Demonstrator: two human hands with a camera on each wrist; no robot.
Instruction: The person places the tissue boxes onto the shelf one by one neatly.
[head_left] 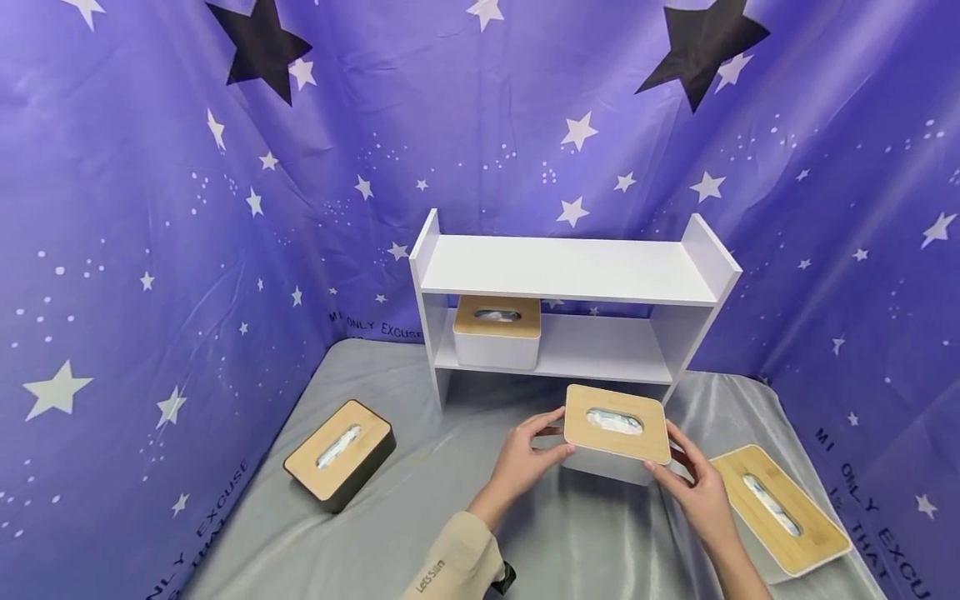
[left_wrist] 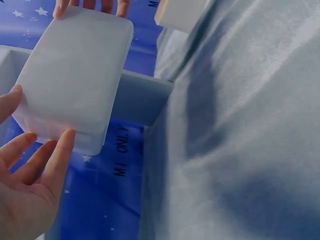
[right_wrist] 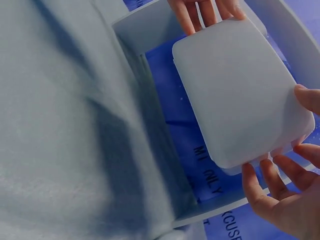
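A white tissue box [head_left: 617, 423] with a light wooden lid is held up in front of the shelf, between both hands. My left hand [head_left: 522, 458] grips its left end, thumb at the near corner. At the opposite end my right hand [head_left: 693, 483] grips it the same way. From below, the wrist views show the plain white underside [left_wrist: 75, 70] of the box, with fingertips on both ends. A white shelf [head_left: 566, 267] stands behind; a second white tissue box [head_left: 497, 347] with a wooden lid sits on its lower board, at the left.
A black tissue box [head_left: 341, 454] with a wooden lid lies on the grey cloth [head_left: 420, 483] at left. Another white one [head_left: 783, 508] lies at right, beside my right hand. Purple star-printed curtains [head_left: 480, 150] enclose the back and sides.
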